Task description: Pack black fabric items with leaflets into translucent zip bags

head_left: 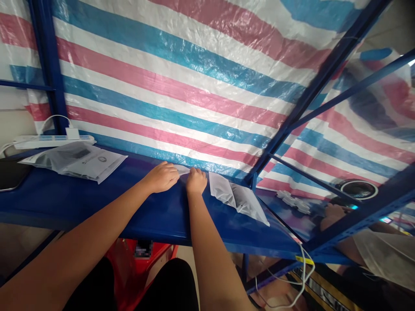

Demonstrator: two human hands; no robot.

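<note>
Side by side on the blue shelf (155, 207), both my hands are closed at its back edge. Between them shows a small strip of a whitish, translucent plastic piece (182, 169). My left hand (164, 176) grips its left end with curled fingers. At its right end, my right hand (196, 180) is closed too. Most of the piece is hidden by my hands, so its full shape cannot be made out. Just right of my right hand lie two frosted plastic bags (222, 190), overlapping, with dark contents faintly showing in one.
Frosted zip bags (94, 164) with printing lie at the left, by a white power strip (52, 141) and a black device (13, 173). Blue frame posts (282, 134) and a striped sheet (168, 86) bound the shelf. A white cable (304, 276) hangs at right, near another person's hand (333, 214).
</note>
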